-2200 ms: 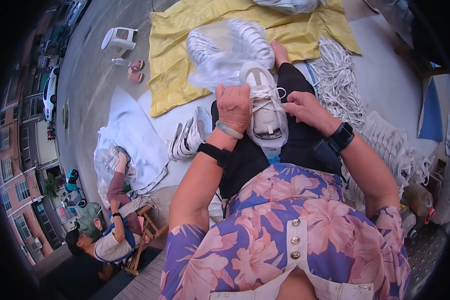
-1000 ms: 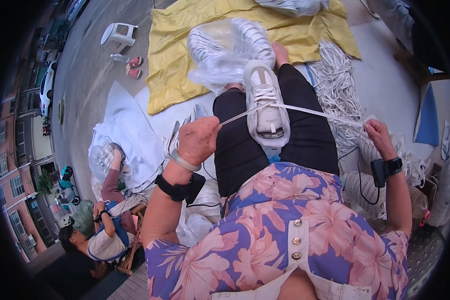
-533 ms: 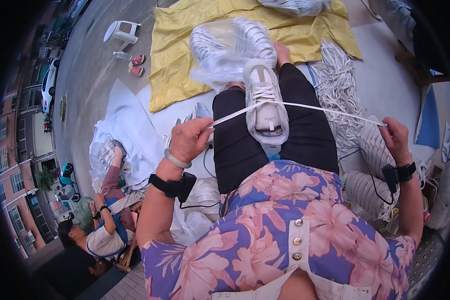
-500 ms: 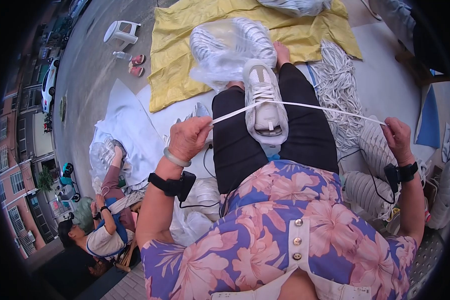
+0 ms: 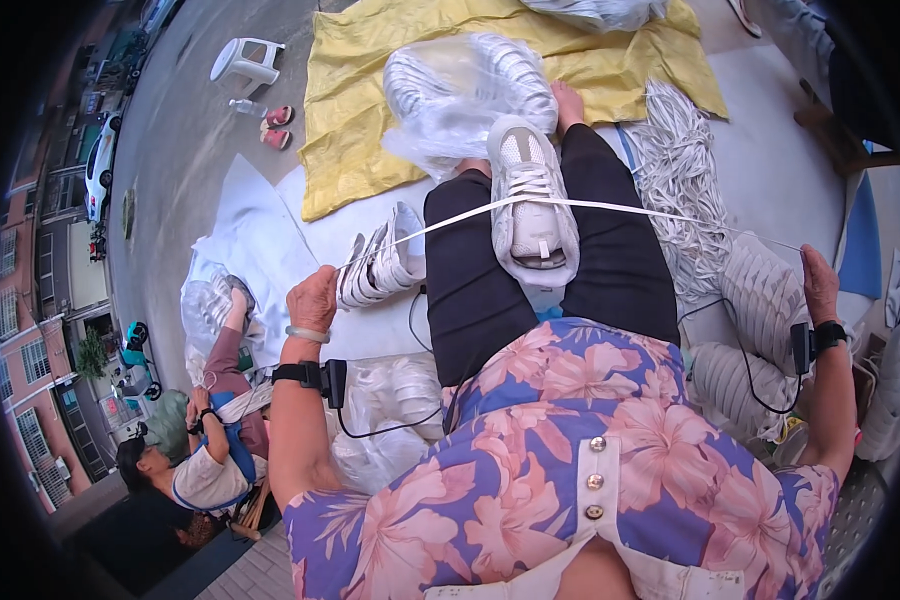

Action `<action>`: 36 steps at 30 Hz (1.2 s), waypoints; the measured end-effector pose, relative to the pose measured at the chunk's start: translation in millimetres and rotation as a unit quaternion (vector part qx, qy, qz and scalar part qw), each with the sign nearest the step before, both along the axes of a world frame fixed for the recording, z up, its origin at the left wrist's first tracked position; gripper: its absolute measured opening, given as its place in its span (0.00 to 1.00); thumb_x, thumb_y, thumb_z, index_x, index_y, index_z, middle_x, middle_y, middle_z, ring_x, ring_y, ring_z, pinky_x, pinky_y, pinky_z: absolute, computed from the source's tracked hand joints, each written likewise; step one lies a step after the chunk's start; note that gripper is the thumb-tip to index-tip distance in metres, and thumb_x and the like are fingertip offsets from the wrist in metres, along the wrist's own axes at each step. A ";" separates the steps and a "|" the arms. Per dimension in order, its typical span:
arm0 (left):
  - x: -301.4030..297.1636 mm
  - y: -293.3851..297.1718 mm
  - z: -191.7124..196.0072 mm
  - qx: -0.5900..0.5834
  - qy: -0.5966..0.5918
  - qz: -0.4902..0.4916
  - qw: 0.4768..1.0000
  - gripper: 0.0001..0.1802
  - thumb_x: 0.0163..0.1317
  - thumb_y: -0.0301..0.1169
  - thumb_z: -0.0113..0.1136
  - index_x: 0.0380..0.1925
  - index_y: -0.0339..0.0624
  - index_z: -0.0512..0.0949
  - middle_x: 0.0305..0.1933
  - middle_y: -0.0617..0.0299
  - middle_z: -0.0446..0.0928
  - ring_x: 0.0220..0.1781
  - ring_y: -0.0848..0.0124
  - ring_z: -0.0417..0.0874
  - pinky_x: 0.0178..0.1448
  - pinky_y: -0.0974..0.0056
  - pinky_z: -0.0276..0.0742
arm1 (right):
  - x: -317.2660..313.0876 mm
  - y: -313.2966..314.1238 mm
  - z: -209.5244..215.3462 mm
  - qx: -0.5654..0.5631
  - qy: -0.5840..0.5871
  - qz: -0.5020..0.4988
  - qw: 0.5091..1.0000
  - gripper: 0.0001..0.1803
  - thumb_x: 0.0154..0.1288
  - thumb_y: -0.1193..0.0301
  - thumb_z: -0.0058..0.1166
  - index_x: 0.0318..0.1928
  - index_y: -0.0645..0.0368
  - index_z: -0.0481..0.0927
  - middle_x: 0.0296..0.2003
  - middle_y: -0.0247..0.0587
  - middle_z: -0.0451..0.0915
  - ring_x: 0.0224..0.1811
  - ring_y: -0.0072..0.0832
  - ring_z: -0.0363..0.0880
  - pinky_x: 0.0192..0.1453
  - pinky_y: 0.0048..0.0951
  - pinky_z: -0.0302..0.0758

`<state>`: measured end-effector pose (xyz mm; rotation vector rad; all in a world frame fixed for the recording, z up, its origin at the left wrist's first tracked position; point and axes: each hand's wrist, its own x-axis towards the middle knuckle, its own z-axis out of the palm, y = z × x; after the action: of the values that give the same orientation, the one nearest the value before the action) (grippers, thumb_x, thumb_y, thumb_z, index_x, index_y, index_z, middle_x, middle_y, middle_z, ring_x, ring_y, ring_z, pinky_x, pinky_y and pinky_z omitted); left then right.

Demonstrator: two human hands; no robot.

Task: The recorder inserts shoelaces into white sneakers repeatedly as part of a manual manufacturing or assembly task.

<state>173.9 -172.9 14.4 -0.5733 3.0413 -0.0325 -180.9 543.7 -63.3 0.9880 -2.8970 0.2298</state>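
Both hands are farther out from the shoe than in the earlier frame: the left hand (image 5: 313, 297) is displaced well to the left of the shoe (image 5: 535, 225), and the right hand (image 5: 820, 285) slightly farther to its right. Between them, the white lace (image 5: 610, 206) runs as two longer, taut lengths that meet across the shoe's upper. Thumb and fingers of the left hand are clamped on one end; fingertips of the right hand are pinched together on the other (the lace looks very thin there).

The shoe rests on the person's lap, between the thighs of the black trousers (image 5: 610, 240), with its toe directed away from the body and its heel opening toward it. Beyond the toe, a clear plastic bag (image 5: 470, 95) of white parts lies on a yellow sheet (image 5: 350, 120). Right of the shoe lies a heap of loose laces (image 5: 675, 160). Left of the shoe stands a stack of white shoe uppers (image 5: 380, 262). Farther left of the shoe sits a co-worker (image 5: 210, 465).
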 end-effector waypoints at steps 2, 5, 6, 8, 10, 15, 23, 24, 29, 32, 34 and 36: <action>34.4 -28.2 -4.9 -0.039 -0.012 0.070 0.997 0.08 0.60 0.36 0.50 0.25 0.46 0.71 0.20 0.50 0.73 0.26 0.49 0.76 0.28 0.50 0.68 | -23.1 63.6 -23.1 0.112 -0.086 -0.152 0.978 0.16 0.67 0.67 0.40 0.53 0.58 0.70 0.49 0.48 0.74 0.50 0.38 0.74 0.52 0.31 0.71; 94.9 -68.6 8.5 -0.067 0.023 0.163 0.984 0.13 0.62 0.41 0.47 0.26 0.45 0.72 0.22 0.46 0.74 0.28 0.45 0.75 0.30 0.48 0.67 | -27.2 60.8 -38.5 0.060 -0.143 -0.195 0.969 0.14 0.67 0.65 0.41 0.48 0.58 0.71 0.43 0.45 0.73 0.44 0.35 0.72 0.46 0.30 0.70; 113.2 -82.4 13.2 -0.068 0.034 0.180 0.981 0.14 0.62 0.42 0.47 0.26 0.44 0.72 0.24 0.46 0.74 0.30 0.46 0.75 0.31 0.48 0.68 | -27.3 61.1 -40.9 0.036 -0.169 -0.218 0.960 0.14 0.67 0.63 0.41 0.45 0.58 0.71 0.40 0.44 0.72 0.41 0.33 0.72 0.42 0.29 0.69; 127.3 -91.3 23.4 -0.084 0.079 0.161 0.980 0.15 0.62 0.42 0.47 0.25 0.42 0.72 0.25 0.46 0.74 0.31 0.46 0.75 0.32 0.49 0.68 | -26.0 64.2 -42.6 -0.010 -0.219 -0.268 0.938 0.14 0.66 0.61 0.41 0.40 0.58 0.72 0.34 0.41 0.71 0.35 0.29 0.70 0.35 0.27 0.68; 135.0 -96.4 27.8 -0.074 0.069 0.184 0.978 0.16 0.61 0.41 0.47 0.24 0.41 0.72 0.25 0.45 0.74 0.30 0.45 0.75 0.32 0.49 0.68 | -24.4 63.3 -45.3 -0.058 -0.268 -0.314 0.909 0.16 0.66 0.58 0.42 0.35 0.58 0.72 0.27 0.38 0.70 0.28 0.26 0.69 0.28 0.25 0.67; 122.1 -74.9 2.6 -0.007 -0.090 0.237 0.967 0.17 0.59 0.41 0.49 0.22 0.37 0.73 0.26 0.42 0.73 0.31 0.43 0.73 0.34 0.46 0.66 | -7.1 8.7 -36.4 -0.160 -0.389 -0.358 0.833 0.22 0.65 0.54 0.42 0.24 0.58 0.72 0.13 0.30 0.64 0.14 0.18 0.62 0.13 0.22 0.62; 75.1 -37.0 -17.5 -0.031 -0.125 0.229 0.965 0.13 0.57 0.39 0.50 0.24 0.41 0.76 0.29 0.46 0.76 0.36 0.48 0.76 0.38 0.47 0.69 | 11.6 -105.7 -29.7 -0.167 -0.318 -0.163 0.919 0.12 0.64 0.64 0.44 0.30 0.59 0.74 0.16 0.29 0.65 0.16 0.17 0.60 0.18 0.19 0.61; 73.3 -36.5 -14.0 -0.040 -0.144 0.220 0.964 0.12 0.57 0.39 0.50 0.25 0.43 0.77 0.29 0.46 0.76 0.36 0.49 0.77 0.38 0.48 0.70 | 7.8 -100.5 -39.7 -0.181 -0.207 -0.079 0.958 0.09 0.63 0.68 0.45 0.33 0.59 0.74 0.17 0.28 0.65 0.17 0.16 0.59 0.20 0.18 0.60; 15.1 1.5 14.6 -0.143 -0.048 0.091 0.984 0.06 0.54 0.34 0.53 0.28 0.49 0.79 0.27 0.52 0.77 0.30 0.54 0.79 0.33 0.53 0.71 | 36.4 -185.3 37.8 -0.215 -0.345 -0.054 0.912 0.07 0.62 0.69 0.49 0.33 0.60 0.75 0.20 0.26 0.71 0.21 0.14 0.67 0.25 0.16 0.63; -29.6 21.2 14.8 -0.099 0.053 0.077 0.991 0.05 0.52 0.31 0.55 0.29 0.50 0.79 0.24 0.56 0.78 0.26 0.56 0.79 0.29 0.56 0.72 | 50.8 -232.2 71.0 -0.298 -0.592 -0.081 0.744 0.07 0.59 0.69 0.53 0.35 0.59 0.76 0.22 0.25 0.74 0.22 0.13 0.69 0.27 0.15 0.67; -59.1 40.5 16.9 -0.046 0.167 0.023 0.985 0.06 0.51 0.29 0.57 0.31 0.48 0.79 0.23 0.58 0.78 0.24 0.57 0.78 0.28 0.59 0.72 | 65.0 -267.1 91.4 -0.356 -0.661 -0.047 0.659 0.09 0.58 0.71 0.54 0.38 0.61 0.76 0.25 0.29 0.75 0.24 0.14 0.72 0.30 0.16 0.71; -87.5 64.3 22.9 0.035 0.258 -0.060 0.964 0.08 0.50 0.26 0.57 0.33 0.42 0.79 0.26 0.55 0.78 0.26 0.58 0.79 0.30 0.61 0.73 | 82.5 -302.4 118.5 -0.432 -0.746 -0.026 0.506 0.12 0.57 0.72 0.54 0.41 0.64 0.74 0.29 0.34 0.76 0.27 0.17 0.75 0.34 0.17 0.72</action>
<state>86.4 -108.5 37.3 -0.4485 3.5591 0.2609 -98.4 241.4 55.2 0.3420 -2.4585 3.5014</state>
